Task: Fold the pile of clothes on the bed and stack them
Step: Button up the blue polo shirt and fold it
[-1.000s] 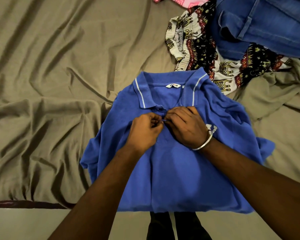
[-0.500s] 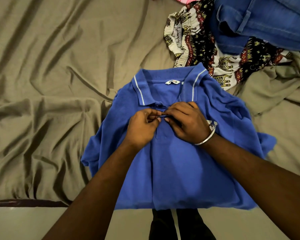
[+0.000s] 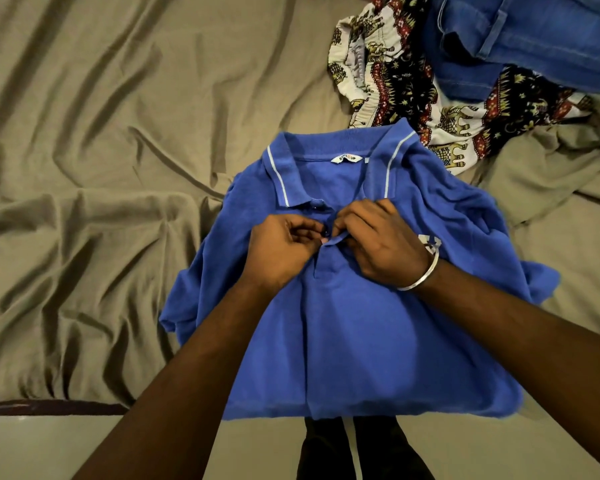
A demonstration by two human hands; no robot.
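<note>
A blue polo shirt (image 3: 354,341) with white collar stripes lies face up on the bed, its collar pointing away from me and its hem at the near edge. My left hand (image 3: 278,251) pinches the left side of the button placket just below the collar. My right hand (image 3: 378,244), with a silver bangle on its wrist, pinches the right flap of the same placket. The two sets of fingertips meet at a button.
An olive, wrinkled bedsheet (image 3: 101,168) covers the bed. At the back right lie a patterned garment (image 3: 395,84) with elephant prints and blue jeans (image 3: 534,39) on top of it. The bed's near edge (image 3: 49,407) runs along the bottom left, floor below it.
Both hands stay at the placket, their fingers working slightly. The right flap is now lifted a little between the fingertips.
</note>
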